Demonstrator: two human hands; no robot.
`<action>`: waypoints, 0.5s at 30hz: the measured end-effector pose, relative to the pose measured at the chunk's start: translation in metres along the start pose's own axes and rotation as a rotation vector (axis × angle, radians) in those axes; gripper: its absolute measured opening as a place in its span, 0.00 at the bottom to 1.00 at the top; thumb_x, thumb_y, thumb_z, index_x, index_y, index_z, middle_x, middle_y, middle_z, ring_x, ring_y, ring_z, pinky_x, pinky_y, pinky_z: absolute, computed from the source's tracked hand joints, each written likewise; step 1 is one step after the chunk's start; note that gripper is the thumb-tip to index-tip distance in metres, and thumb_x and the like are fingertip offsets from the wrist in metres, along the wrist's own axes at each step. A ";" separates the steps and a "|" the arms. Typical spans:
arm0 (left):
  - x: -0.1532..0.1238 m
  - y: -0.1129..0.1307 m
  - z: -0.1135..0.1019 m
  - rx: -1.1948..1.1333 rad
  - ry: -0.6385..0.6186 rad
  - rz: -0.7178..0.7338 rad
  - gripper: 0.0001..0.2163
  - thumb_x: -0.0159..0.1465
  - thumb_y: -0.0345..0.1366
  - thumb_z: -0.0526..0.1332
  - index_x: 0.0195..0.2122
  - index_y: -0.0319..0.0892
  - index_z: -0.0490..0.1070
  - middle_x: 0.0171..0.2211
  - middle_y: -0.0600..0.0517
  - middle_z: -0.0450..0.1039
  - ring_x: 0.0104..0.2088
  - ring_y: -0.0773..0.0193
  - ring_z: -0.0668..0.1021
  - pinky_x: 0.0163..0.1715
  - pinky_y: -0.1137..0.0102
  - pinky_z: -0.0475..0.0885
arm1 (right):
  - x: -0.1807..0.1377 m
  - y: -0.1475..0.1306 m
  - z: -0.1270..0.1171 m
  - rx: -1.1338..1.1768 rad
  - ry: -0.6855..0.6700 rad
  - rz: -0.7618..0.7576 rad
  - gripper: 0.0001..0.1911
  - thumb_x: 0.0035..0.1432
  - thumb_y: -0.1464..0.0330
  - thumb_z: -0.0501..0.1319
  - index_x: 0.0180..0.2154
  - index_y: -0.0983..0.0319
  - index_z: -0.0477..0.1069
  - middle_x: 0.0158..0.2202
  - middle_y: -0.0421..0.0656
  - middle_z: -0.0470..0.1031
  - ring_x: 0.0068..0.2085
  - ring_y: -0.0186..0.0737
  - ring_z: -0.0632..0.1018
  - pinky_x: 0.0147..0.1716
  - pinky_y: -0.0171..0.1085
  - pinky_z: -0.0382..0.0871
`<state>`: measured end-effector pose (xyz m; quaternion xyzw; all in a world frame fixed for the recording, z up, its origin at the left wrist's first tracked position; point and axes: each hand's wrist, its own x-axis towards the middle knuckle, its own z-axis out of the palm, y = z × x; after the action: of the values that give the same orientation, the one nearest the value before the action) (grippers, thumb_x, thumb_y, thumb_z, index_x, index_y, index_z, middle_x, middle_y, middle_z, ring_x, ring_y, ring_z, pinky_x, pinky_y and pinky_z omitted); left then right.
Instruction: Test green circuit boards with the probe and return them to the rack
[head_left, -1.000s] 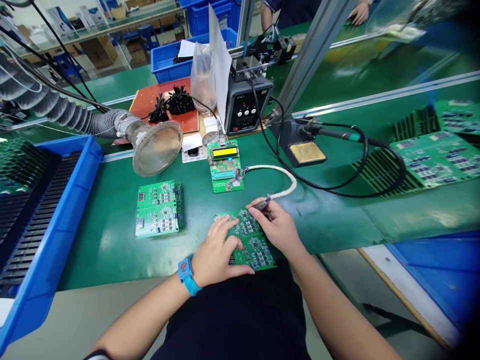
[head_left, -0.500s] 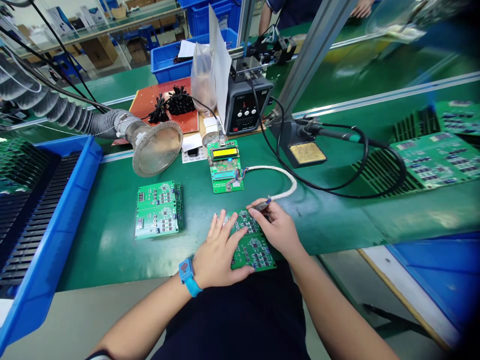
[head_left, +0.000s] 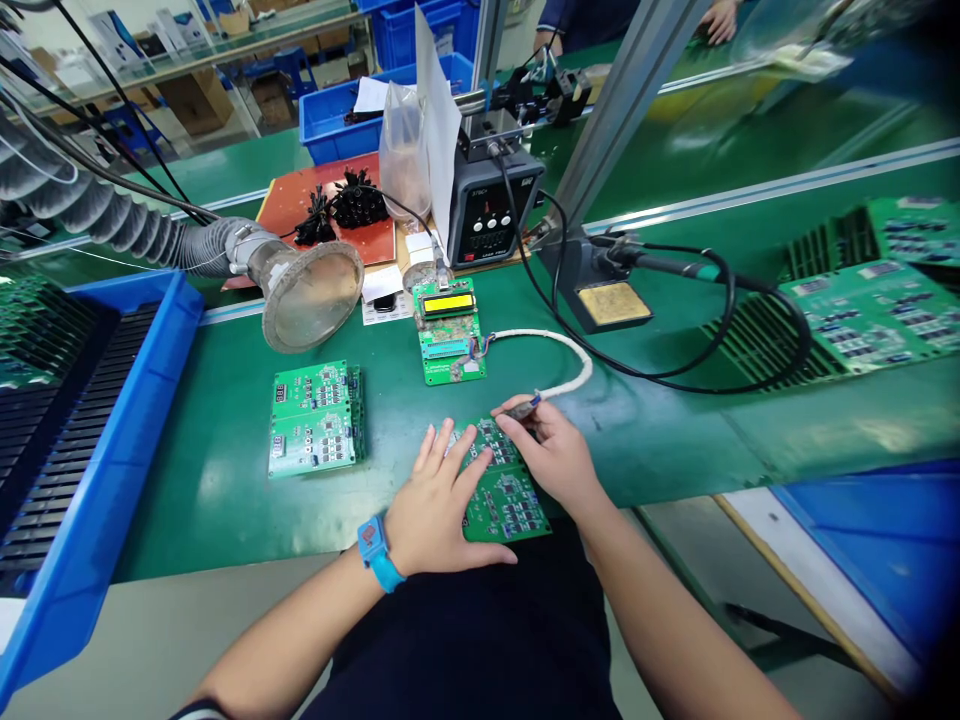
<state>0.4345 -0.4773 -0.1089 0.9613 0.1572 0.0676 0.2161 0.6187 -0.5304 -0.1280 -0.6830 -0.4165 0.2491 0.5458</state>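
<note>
Green board [head_left: 510, 500]: on the worktop [head_left: 199, 480], at its near edge
Left hand [head_left: 431, 510]: fingers spread over the board, grasping nothing
Right hand [head_left: 556, 455]: pinching the probe [head_left: 521, 409] at the board's far edge

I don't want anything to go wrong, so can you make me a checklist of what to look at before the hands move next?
1. Left hand spread over the circuit board: ok.
2. Right hand gripping the probe by the board's far right corner: ok.
3. Probe tip touching the board: cannot tell, too hidden.
4. White cable running from the probe to the screen board: ok.
5. Yellow screen bright: ok; any words on it are too small to read.
6. Soldering iron in its stand: ok.
</note>
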 end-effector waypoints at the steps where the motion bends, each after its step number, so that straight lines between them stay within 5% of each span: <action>1: 0.000 0.000 0.000 0.001 0.001 -0.002 0.52 0.48 0.63 0.67 0.65 0.35 0.52 0.67 0.35 0.46 0.67 0.37 0.42 0.63 0.40 0.44 | 0.000 0.001 0.000 0.002 0.001 -0.001 0.09 0.58 0.61 0.60 0.37 0.59 0.70 0.35 0.44 0.78 0.35 0.40 0.78 0.38 0.39 0.72; 8: -0.001 -0.001 0.001 0.003 0.038 0.001 0.51 0.48 0.61 0.68 0.65 0.36 0.52 0.67 0.37 0.48 0.67 0.39 0.44 0.63 0.41 0.45 | -0.006 0.002 -0.003 0.143 0.059 0.002 0.09 0.58 0.62 0.62 0.38 0.59 0.71 0.38 0.44 0.78 0.41 0.41 0.78 0.45 0.41 0.71; 15: 0.000 0.000 0.000 0.011 0.042 0.004 0.50 0.48 0.60 0.69 0.64 0.36 0.53 0.67 0.36 0.48 0.67 0.38 0.45 0.63 0.41 0.46 | -0.050 -0.001 -0.019 0.116 0.078 0.065 0.07 0.60 0.64 0.61 0.39 0.59 0.69 0.36 0.43 0.78 0.37 0.39 0.79 0.39 0.36 0.73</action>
<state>0.4349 -0.4772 -0.1092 0.9611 0.1602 0.0871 0.2074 0.6073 -0.5825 -0.1272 -0.6724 -0.3575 0.2636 0.5921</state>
